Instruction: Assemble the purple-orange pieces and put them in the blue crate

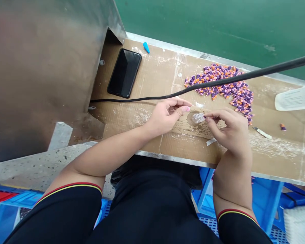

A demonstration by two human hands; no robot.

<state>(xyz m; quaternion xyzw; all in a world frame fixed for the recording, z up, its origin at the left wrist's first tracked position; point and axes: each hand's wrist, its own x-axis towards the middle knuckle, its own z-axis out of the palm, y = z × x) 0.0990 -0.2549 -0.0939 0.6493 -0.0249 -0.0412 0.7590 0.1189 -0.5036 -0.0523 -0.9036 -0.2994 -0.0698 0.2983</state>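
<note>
My left hand (164,115) is closed in a pinch left of a small clear container (198,118), with a small pink piece (186,108) showing at its thumb tip. On the container's other side my right hand (227,128) pinches thumb and forefinger together. A tiny dark purple bit shows between those fingertips, right by the container; most of it is hidden. The container stands on a damp-looking spot of the cardboard (165,132). Beyond my right hand lies a heap of small purple, orange and pink pieces (226,83).
A black cable (173,95) crosses above the cardboard. A phone (124,73) and a blue nozzle-like cap (146,47) lie at the back left, beside a metal housing (45,67). To the right are a small knife (263,133), one loose piece (283,127) and a white scoop-like object (295,99).
</note>
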